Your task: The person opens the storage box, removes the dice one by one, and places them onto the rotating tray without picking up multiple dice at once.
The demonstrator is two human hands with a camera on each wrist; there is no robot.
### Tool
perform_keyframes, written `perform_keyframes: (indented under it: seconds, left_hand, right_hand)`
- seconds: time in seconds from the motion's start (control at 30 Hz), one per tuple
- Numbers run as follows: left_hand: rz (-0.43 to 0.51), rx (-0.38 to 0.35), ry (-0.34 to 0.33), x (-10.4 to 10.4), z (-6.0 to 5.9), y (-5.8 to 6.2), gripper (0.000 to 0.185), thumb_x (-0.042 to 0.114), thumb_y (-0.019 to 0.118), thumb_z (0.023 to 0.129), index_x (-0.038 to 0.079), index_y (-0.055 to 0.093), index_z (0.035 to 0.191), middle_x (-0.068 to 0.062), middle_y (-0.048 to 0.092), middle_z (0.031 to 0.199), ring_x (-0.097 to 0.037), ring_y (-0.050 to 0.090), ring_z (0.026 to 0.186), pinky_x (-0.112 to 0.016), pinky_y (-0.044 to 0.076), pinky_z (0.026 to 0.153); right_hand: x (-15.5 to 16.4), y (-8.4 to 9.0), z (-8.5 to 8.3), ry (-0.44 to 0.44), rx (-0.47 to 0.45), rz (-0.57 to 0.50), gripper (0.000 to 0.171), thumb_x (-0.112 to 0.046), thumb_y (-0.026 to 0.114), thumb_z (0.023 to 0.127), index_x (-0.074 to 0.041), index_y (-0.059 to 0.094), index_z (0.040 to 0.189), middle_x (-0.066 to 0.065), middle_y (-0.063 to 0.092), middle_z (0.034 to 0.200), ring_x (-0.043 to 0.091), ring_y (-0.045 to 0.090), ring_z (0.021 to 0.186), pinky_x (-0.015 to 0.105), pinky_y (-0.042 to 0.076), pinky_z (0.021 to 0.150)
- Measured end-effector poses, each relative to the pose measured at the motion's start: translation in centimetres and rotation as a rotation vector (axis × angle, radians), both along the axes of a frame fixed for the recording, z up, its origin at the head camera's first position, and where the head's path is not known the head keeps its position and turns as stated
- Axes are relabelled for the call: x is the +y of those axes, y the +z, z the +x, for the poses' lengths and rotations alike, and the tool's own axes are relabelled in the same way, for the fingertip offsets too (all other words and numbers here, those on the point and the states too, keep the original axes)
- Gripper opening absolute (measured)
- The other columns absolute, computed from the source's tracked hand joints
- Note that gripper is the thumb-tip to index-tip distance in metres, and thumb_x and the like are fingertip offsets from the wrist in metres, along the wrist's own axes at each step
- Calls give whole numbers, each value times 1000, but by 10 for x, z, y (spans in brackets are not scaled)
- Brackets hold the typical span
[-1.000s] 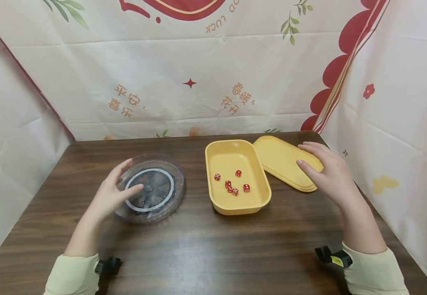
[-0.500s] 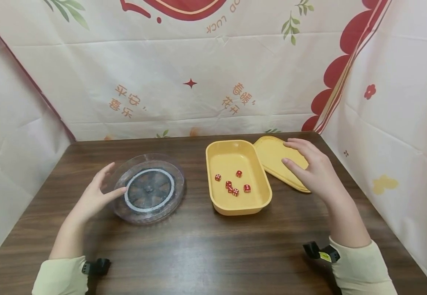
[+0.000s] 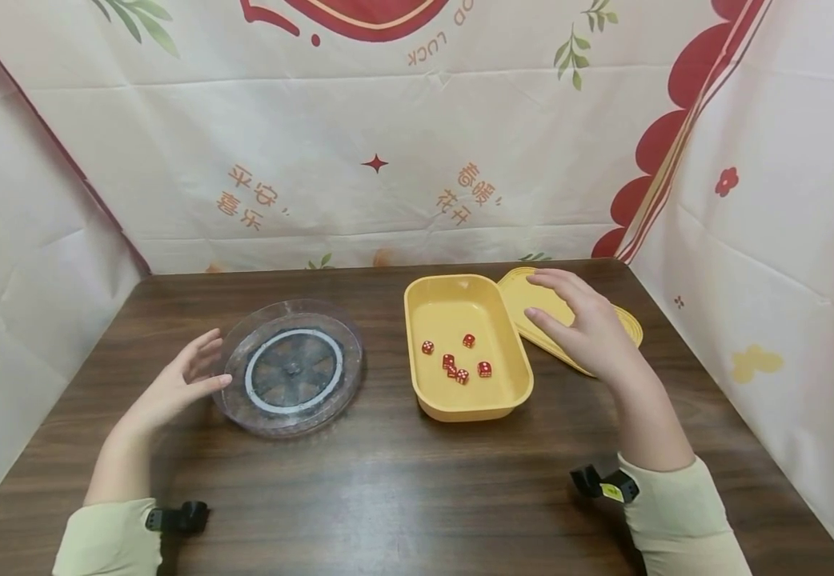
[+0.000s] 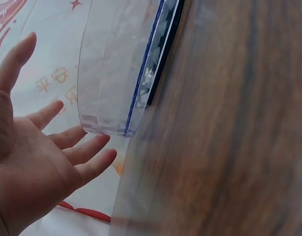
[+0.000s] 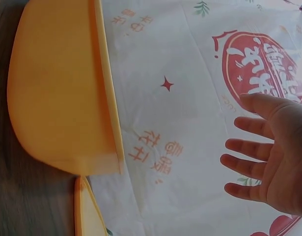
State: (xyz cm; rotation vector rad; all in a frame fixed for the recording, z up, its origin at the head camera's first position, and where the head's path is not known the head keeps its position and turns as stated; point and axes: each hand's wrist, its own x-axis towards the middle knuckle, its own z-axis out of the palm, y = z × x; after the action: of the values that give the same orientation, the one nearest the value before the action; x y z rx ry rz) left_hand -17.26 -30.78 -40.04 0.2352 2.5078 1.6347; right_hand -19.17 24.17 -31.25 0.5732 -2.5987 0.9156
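On the left of the table stands a clear round plastic container (image 3: 294,372) with a pale ring showing in it. Beside its left rim is my left hand (image 3: 175,384), fingers spread; in the left wrist view the fingertips come close to its wall, and I cannot tell whether they touch. A yellow rectangular box (image 3: 467,400) right of the middle holds several red dice (image 3: 463,376). My right hand (image 3: 590,324) hovers over the yellow lid (image 3: 629,326), fingers apart and holding nothing, to the right of the box. The hand hides part of the lid.
The dark wooden table (image 3: 359,488) carries all of these. A white printed cloth (image 3: 302,128) hangs behind it and along both sides. The lid lies flat against the box's right side, near the back right corner of the table.
My left hand has drawn back leftward from above the round container to beside its rim. My right hand has moved left over the lid, closer to the yellow box.
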Motion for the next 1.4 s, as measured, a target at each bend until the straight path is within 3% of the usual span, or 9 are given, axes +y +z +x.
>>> perform_keyframes:
  seconds: [0.13,0.23,0.37,0.47,0.53,0.67,0.8,1.07,1.4]
  left_hand:
    - [-37,8,-9,-4,-1,-3,83,15,63,93,3,7,153,-28,16,152,-48,19,136,-65,22,102]
    - [-67,13,-11,-7,-2,-6,83,16,63,93,2,7,152,-28,18,152,-47,21,136,-50,30,105]
    - [-56,4,-17,-11,-3,-11,82,16,63,93,1,8,152,-29,19,151,-48,21,135,-51,29,106]
    - [-56,-2,-24,-12,-3,-13,81,17,63,93,1,10,152,-30,20,151,-49,22,134,-65,23,101]
    - [-60,-3,-31,-13,-2,-15,79,17,63,94,0,12,151,-29,21,150,-50,23,134,-63,25,101]
    - [-56,4,-41,-14,-1,-17,75,16,63,94,1,17,151,-27,25,149,-48,27,132,-34,38,98]
    - [-32,16,-49,-15,0,-19,73,14,63,93,0,20,150,-26,27,149,-47,30,130,-12,38,84]
    - [-12,12,-70,-21,1,-24,70,11,62,94,-1,21,149,-25,24,151,-43,32,131,-12,40,86]
    - [20,-14,-96,-23,-1,-26,74,8,64,91,-3,18,149,-28,22,151,-50,24,133,-10,37,87]
  right_hand:
    - [-6,-2,-5,22,-7,-7,47,-25,69,90,-9,56,132,8,50,137,27,41,130,55,34,101]
    - [-11,-2,-9,31,-23,-10,47,-26,69,90,-10,56,132,7,50,137,26,41,130,54,34,102]
    - [-16,-4,-15,46,-42,-11,47,-27,69,90,-10,56,132,8,50,137,26,41,129,53,33,103]
    - [-20,-6,-20,52,-68,-7,47,-29,67,91,-10,56,132,10,49,137,28,41,130,53,32,104]
    - [-22,-7,-23,52,-91,1,47,-29,66,92,-9,55,133,11,49,138,29,40,130,54,31,104]
    - [-27,-11,-29,57,-114,13,47,-28,65,92,-8,54,133,12,49,137,30,40,130,52,30,105]
    - [-34,-15,-34,65,-131,18,46,-28,66,92,-8,55,132,11,50,135,29,41,129,50,30,106]
    - [-47,-25,-39,103,-201,39,48,-32,64,93,-9,54,134,11,48,139,29,38,132,51,29,107]
    - [-50,-39,-47,123,-182,102,44,-23,66,92,-5,56,130,16,48,138,33,39,131,50,28,107]
